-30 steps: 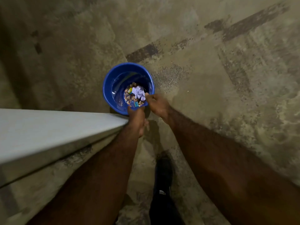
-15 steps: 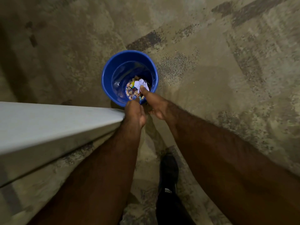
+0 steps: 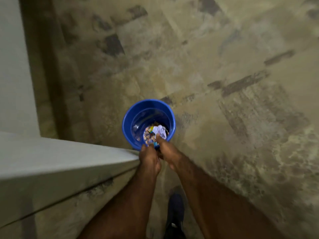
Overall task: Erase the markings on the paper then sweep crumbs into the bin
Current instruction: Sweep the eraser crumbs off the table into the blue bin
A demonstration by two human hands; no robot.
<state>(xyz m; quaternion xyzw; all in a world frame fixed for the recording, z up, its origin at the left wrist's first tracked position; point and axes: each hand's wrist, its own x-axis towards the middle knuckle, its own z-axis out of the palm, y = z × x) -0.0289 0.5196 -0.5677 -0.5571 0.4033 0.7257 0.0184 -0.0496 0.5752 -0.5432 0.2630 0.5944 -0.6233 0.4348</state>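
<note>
A blue bin [image 3: 128, 125] stands on the floor just past the table corner. Inside it lie crumpled white paper [image 3: 160, 131] and colourful scraps [image 3: 148, 136]. Both hands hover over its near rim and touch each other. My left hand [image 3: 149, 161] is curled with its back towards me, so its palm is hidden. My right hand [image 3: 168, 152] stretches its fingers down into the bin's mouth. No crumbs can be made out on either hand. The marked paper is out of view.
The white table top [image 3: 51, 157] ends in a corner at my left wrist. A pale wall or panel [image 3: 13, 66] rises at the far left. Worn, stained concrete floor [image 3: 224, 83] surrounds the bin. My dark shoe [image 3: 175, 209] is below the hands.
My right hand has drawn in against the left one over the bin's near rim. The view has swung, so the bin now sits lower and more floor shows beyond it.
</note>
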